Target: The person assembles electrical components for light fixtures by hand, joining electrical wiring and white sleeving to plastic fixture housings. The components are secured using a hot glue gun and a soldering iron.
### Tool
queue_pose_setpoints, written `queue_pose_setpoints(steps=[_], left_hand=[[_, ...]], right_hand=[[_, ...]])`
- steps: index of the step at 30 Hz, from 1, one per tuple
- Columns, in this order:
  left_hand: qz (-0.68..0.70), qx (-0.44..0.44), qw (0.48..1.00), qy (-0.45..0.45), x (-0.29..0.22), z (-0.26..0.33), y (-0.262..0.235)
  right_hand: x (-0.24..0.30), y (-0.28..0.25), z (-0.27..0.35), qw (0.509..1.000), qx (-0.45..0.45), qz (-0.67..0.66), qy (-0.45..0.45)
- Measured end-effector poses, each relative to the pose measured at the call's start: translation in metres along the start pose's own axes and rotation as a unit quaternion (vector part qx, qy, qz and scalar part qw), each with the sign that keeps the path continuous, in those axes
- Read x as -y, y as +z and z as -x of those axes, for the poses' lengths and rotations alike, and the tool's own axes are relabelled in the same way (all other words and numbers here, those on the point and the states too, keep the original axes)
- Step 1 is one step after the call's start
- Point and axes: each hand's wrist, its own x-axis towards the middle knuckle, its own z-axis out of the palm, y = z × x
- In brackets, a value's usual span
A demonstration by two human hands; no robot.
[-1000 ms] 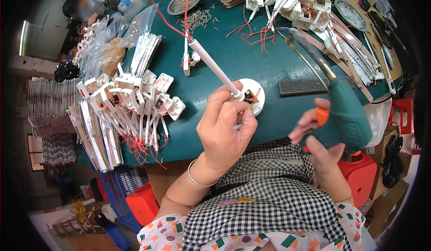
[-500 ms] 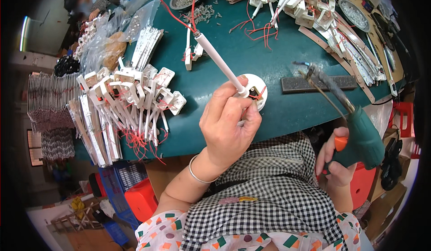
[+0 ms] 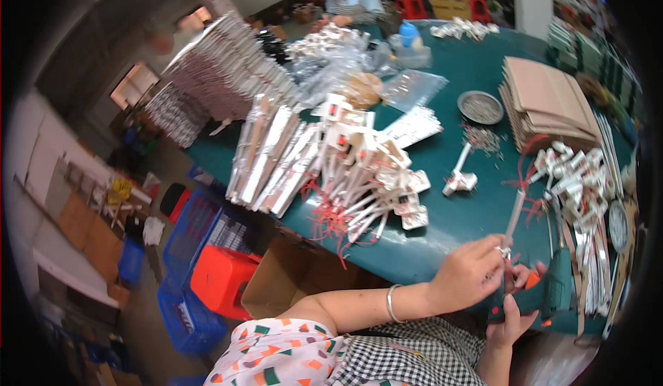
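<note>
My left hand [image 3: 469, 274] is closed around the lower end of a white tube [image 3: 515, 214], which stands tilted with thin red wires [image 3: 530, 172] at its top. The round white base seen earlier is mostly hidden by my fingers. Close beside it, my right hand [image 3: 511, 322] is closed on the handle of a green pistol-grip soldering gun [image 3: 561, 282] with an orange trigger [image 3: 532, 280]. The gun's metal shaft [image 3: 554, 223] points away from me. Both hands are blurred, and where the tool's tip sits is hard to see.
On the green table [image 3: 442, 237] lie a pile of white tube parts [image 3: 373, 168], foil-coloured strips [image 3: 266, 158], a metal dish [image 3: 481, 107], stacked cardboard [image 3: 549, 99] and another white pile [image 3: 577, 179]. Below are a red stool [image 3: 224, 282] and blue crates [image 3: 186, 303]. A person [image 3: 352, 2] sits across.
The view has swung to the left, bringing more of the table and room into sight. My two hands are now close together, the left still holding the tube, the right still gripping the soldering gun.
</note>
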Motion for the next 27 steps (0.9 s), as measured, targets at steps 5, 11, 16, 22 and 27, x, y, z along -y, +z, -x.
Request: queue_pose_setpoints(steps=[5,11,16,22,27], left_hand=[[0.082,0.003,0.997,-0.001,0.010,-0.007,0.006],[0.072,0.000,0.997,-0.001,0.009,-0.008,0.014],[0.070,-0.015,0.997,0.001,0.009,-0.003,0.014],[0.066,-0.035,0.997,-0.008,0.007,-0.003,0.017],[0.062,-0.030,0.997,-0.024,0.008,0.000,0.016]], right_hand=[[-0.004,0.002,-0.003,0.999,-0.019,0.050,-0.005],[0.000,0.013,-0.018,0.948,-0.084,0.281,-0.127],[0.001,0.020,-0.024,0.890,-0.086,0.414,-0.173],[-0.001,0.019,-0.024,0.907,-0.094,0.374,-0.168],[0.000,0.017,-0.023,0.893,-0.102,0.412,-0.149]])
